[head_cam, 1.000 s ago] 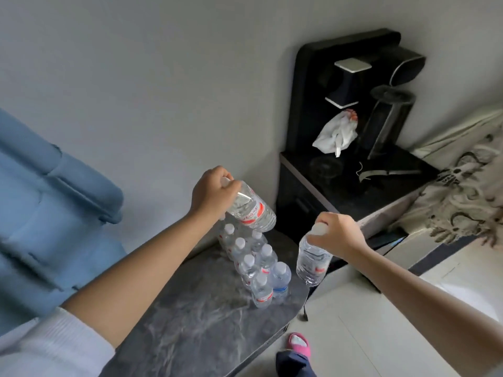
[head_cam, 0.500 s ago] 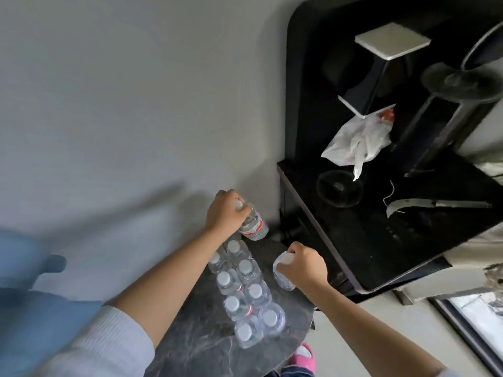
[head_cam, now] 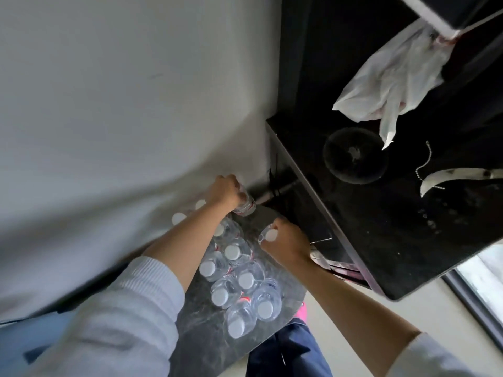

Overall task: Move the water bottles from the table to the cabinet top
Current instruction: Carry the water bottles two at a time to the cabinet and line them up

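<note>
The bottle in the left hand point(head_cam: 246, 205) is lying tilted, its red-labelled body poking out from under the curled fingers toward the black cabinet point(head_cam: 408, 227). The left hand point(head_cam: 224, 191) is gripping it around the neck end, so the cap is hidden, and the bottle is hanging over the far end of the grey marbled table point(head_cam: 206, 346), lower than the cabinet top. The second bottle point(head_cam: 268, 236) is showing mostly its white cap; the right hand point(head_cam: 288, 242) is wrapping round it from the cabinet side, fingers curled about the neck just under the cap. This bottle is sitting between the left-hand bottle and the cabinet's near corner, and whether its base is touching the table cannot be told.

The cluster of standing bottles point(head_cam: 236, 281) is crowding the table on the side away from the cabinet, white caps up, touching one another, some passing under the left forearm.

On the cabinet top a round dark glass dish point(head_cam: 355, 156) is resting near the wall-side edge, a white plastic bag point(head_cam: 392, 83) is hanging above it, and a thin bead chain point(head_cam: 426, 159) is lying just beyond the dish, beside a curved pale object point(head_cam: 457, 175).
</note>
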Demonstrator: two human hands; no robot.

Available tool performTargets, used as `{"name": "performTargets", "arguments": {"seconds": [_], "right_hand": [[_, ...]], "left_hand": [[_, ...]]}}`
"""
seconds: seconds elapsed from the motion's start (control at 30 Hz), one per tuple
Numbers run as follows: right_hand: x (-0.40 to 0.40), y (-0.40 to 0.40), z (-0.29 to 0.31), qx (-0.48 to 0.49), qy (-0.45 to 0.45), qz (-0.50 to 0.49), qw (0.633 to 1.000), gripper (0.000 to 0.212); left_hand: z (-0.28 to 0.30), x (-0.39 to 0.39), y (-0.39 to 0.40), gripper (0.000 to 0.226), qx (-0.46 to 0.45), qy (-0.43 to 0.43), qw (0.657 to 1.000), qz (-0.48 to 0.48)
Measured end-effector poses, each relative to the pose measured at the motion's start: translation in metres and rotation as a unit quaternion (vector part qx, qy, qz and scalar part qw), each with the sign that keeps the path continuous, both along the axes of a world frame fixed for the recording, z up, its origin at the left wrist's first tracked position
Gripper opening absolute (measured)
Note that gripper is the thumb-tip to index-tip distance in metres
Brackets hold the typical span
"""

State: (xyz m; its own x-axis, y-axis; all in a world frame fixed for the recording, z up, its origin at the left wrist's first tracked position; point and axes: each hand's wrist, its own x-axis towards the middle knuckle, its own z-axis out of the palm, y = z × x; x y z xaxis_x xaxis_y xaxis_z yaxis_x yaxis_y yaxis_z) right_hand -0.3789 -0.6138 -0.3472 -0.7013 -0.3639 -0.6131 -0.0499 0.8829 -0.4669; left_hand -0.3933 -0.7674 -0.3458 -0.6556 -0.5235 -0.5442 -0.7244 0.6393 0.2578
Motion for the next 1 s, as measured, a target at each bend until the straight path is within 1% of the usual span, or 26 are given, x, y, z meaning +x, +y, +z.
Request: {"name": "performTargets", "arguments": {"seconds": [0.1,0.3,0.47,0.67,0.87,1.0], "right_hand": [[-0.004,-0.005,-0.008,-0.005,-0.006,-0.014,1.0,0.036],[-0.012,-0.015,-0.017,0.005,0.001,-0.014,1.0,0.038],[-0.014,-0.026,-0.022,0.01,-0.002,-0.02,1.0,0.039],[-0.015,-0.037,-0.028,0.012,-0.009,-0.039,0.999,0.034],[-0.012,-0.044,-0.032,0.013,-0.016,-0.042,0.999,0.036],[-0.012,-0.05,-0.032,0.013,-0.025,-0.044,0.999,0.04]], "left_hand": [[-0.015,-0.004,-0.005,0.036,-0.015,-0.025,0.999,-0.022],[-0.032,0.0,-0.018,0.038,-0.022,-0.047,0.998,-0.043],[-0.04,0.001,-0.022,0.038,-0.01,-0.043,0.998,-0.046],[-0.046,0.0,-0.033,0.039,0.007,-0.037,0.998,-0.055],[-0.05,0.004,-0.029,0.041,0.029,-0.038,0.998,-0.051],[-0.05,0.006,-0.031,0.042,0.029,-0.032,0.997,-0.071]]}}
